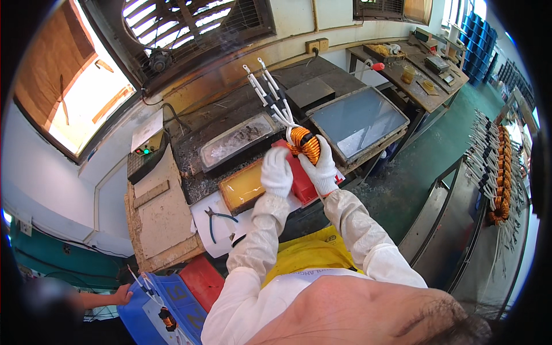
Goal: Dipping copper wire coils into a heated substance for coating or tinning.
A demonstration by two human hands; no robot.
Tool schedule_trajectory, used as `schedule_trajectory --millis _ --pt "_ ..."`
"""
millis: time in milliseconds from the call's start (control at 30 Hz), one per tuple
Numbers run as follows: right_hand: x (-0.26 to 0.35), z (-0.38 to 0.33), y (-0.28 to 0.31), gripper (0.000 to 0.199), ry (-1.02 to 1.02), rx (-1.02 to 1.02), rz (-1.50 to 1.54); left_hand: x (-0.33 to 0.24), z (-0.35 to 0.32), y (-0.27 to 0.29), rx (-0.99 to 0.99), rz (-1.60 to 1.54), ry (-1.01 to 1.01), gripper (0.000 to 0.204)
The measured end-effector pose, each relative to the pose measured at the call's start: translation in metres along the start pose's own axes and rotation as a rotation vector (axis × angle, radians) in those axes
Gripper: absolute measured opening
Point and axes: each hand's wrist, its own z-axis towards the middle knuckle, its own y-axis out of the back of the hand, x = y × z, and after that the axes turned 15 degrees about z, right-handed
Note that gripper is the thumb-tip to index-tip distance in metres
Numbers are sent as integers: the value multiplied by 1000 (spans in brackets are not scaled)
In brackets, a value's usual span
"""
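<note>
A coil of orange copper wire (306, 145) with a black band is held up over the bench, tilted. Its white-sleeved leads (280, 109), with black sections and metal lugs at their tips, point up and away to the left. My right hand (319, 168), in a white glove, grips the coil's right and near side, thumb in front. Against the coil's left edge, my gloved left hand (277, 172) has its fingers curled; their tips are partly hidden. Beneath the hands lies a red block-shaped thing (303, 183), beside a tray of amber liquid (244, 185).
A long tray of greyish, crusted material (238, 141) and a large grey-topped tray (362, 122) flank the coil. Pliers (213, 223) lie on white paper at left. Finished-looking coils (501, 178) line a right-hand rack. Another person's hand (123, 294) touches a blue bin (135, 313).
</note>
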Motion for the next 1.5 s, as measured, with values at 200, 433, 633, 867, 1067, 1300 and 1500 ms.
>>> schedule_trajectory --millis 200,433,633,867,1067,1300,1500 --pt "5 3 1 68 -17 -2 54 3 93 12 -176 448 -507 44" --pt "4 2 -3 67 15 -12 44 20 97 -44 -186 1695 -619 48" --pt "3 5 7 66 -77 -18 61 -15 89 1 -125 191 -346 45" --pt "-8 -1 0 70 -12 5 3 -31 1 -52 189 -849 697 76" --pt "10 6 24 72 -155 156 102 -36 13 -38 367 -851 730 81" --pt "44 25 50 77 -440 465 23 10 6 -105 190 -747 592 75" --pt "8 -6 143 32 -554 92 353 -11 16 -81 267 -572 612 66"
